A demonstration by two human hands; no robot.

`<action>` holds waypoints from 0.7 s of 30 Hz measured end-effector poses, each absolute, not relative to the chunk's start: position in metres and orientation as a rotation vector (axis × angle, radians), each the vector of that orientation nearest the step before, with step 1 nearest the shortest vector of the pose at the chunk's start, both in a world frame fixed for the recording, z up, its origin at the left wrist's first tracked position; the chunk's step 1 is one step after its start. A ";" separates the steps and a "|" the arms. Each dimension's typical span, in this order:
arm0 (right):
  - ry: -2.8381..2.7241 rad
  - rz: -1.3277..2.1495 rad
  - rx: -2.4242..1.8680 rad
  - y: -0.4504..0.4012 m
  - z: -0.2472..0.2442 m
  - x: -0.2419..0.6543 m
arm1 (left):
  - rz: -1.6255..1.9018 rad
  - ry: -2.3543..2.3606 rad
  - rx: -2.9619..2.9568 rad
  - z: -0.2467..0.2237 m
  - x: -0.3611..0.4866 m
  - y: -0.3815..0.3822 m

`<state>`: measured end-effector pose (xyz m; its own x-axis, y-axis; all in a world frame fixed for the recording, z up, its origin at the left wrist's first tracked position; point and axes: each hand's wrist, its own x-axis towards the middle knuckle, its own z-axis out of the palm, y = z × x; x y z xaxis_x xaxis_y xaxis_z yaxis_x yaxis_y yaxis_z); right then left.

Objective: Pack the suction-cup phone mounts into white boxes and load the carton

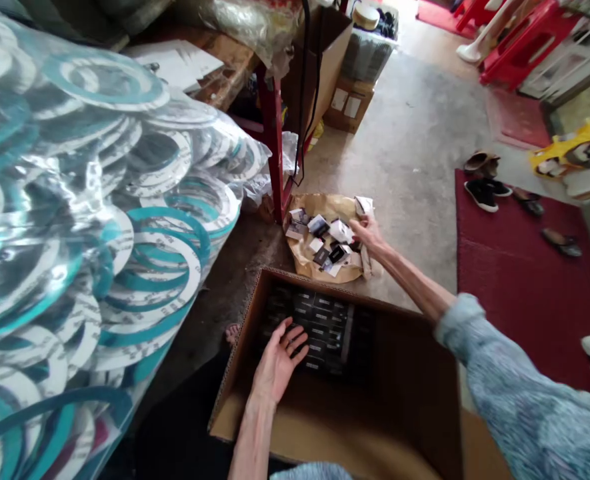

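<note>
My left hand (282, 357) is over the inside of a large open cardboard carton (239, 360), palm up, fingers apart and holding nothing. Below and beyond it, rows of small black boxes (319, 327) with pale print are packed at the carton's far left. My right hand (367, 233) reaches past the carton to a sheet of brown paper (302, 260) on the floor. Its fingers are drawn together beside a white crumpled piece (341, 231); what they hold, if anything, is hidden. Small black, white and grey cards or packets (319, 227) lie scattered on the paper.
Clear plastic bags of teal and white rings (165, 267) fill the left side. A red table leg (275, 147) stands by the brown paper. Cartons (349, 103) and a crate (367, 53) are behind. A dark red mat (515, 267) with shoes (482, 193) lies right.
</note>
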<state>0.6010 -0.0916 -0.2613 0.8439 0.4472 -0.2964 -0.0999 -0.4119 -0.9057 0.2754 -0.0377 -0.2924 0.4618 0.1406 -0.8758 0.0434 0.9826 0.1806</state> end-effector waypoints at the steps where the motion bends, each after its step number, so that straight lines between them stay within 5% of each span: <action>1: -0.269 0.667 -1.869 -0.106 -0.244 0.594 | 0.064 1.129 0.186 -0.295 0.276 -0.038; 5: -0.448 1.425 -1.472 -0.178 -0.191 0.540 | 0.076 1.299 0.195 -0.308 0.277 -0.039; 8: -0.238 1.811 -1.662 -0.223 -0.217 0.487 | 0.060 1.352 0.206 -0.313 0.277 -0.040; 15: 0.219 1.291 -2.530 -0.249 -0.383 0.452 | 0.048 1.399 0.226 -0.311 0.274 -0.040; 21: 0.474 1.030 -2.810 -0.246 -0.439 0.449 | 0.038 1.424 0.230 -0.314 0.275 -0.041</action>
